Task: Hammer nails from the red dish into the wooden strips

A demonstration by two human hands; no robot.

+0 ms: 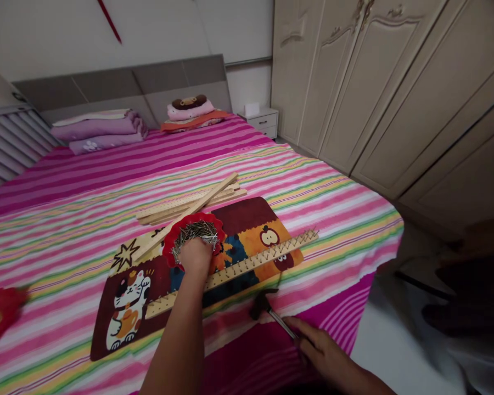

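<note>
My left hand (196, 257) reaches into a red scalloped bowl (219, 225) of loose nails (197, 230); its fingertips are hidden. In my right hand (313, 345) is a hammer (280, 321), its dark head low over the bed's near edge. Between the hands, a long wooden strip (255, 262) lies slantwise on a patterned mat (247, 219). Rows of nails stand up from much of the strip, densest toward its right end. My left forearm covers part of it. A bare strip (148, 247) rests on the mat to the left of the bowl, partly behind it.
Several more wooden strips (189, 203) are piled beyond the bowl on the striped bedspread (333, 219). Another red dish (0, 315) sits at the far left. Folded bedding (102, 131) lies by the headboard (107, 88). A wardrobe (374, 82) stands on the right.
</note>
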